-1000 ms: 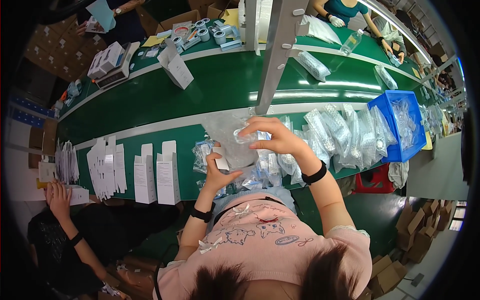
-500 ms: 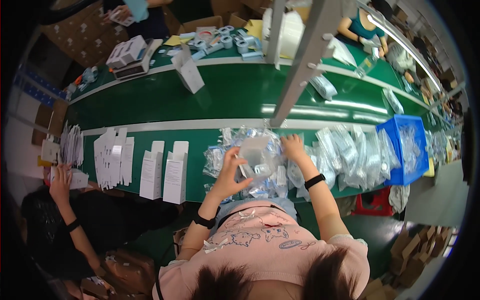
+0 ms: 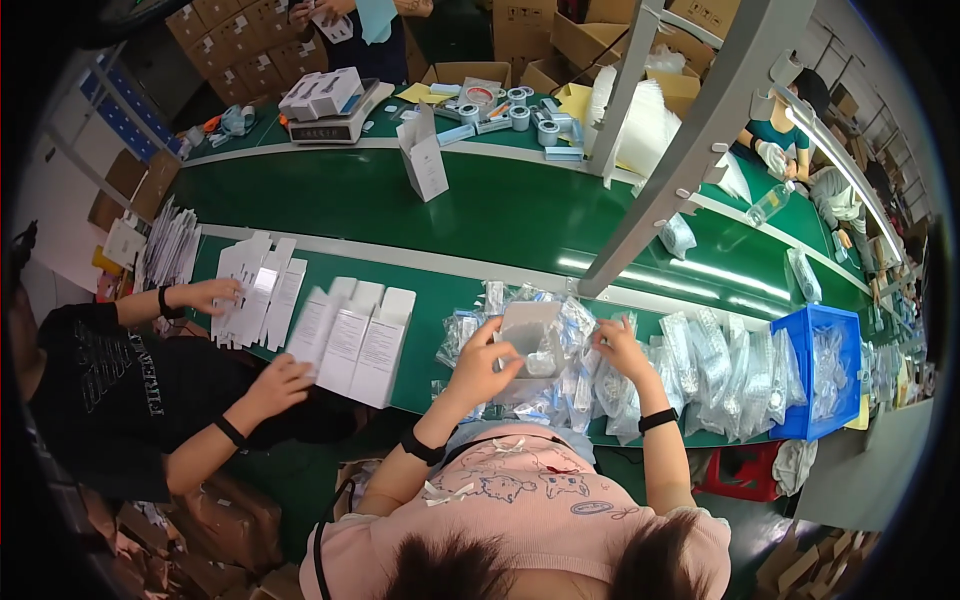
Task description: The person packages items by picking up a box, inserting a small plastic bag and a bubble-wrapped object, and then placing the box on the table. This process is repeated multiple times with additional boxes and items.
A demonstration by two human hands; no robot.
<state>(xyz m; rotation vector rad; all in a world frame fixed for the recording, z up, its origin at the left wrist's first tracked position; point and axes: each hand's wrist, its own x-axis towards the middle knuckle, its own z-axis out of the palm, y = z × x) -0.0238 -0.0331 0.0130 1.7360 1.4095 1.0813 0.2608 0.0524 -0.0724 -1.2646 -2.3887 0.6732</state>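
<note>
My left hand (image 3: 482,362) grips the left side of a grey moulded tray (image 3: 530,334) held just above a heap of clear plastic bags (image 3: 590,385) on the green table's near edge. My right hand (image 3: 620,348) is at the tray's right side, fingers resting among the bags; whether it grips the tray or a bag is unclear. Both wrists wear black bands. More filled clear bags (image 3: 720,370) lie in a row to the right, reaching a blue crate (image 3: 800,425).
A co-worker on my left has one hand (image 3: 275,385) beside flat white cartons (image 3: 355,340) and another hand (image 3: 210,295) on more cartons (image 3: 255,290). A green conveyor belt (image 3: 500,215) carries an upright white box (image 3: 425,160). A grey metal post (image 3: 680,150) slants overhead.
My hands have come down from above the heap to the table's near edge with the grey tray. The co-worker's hands have reached onto the white cartons.
</note>
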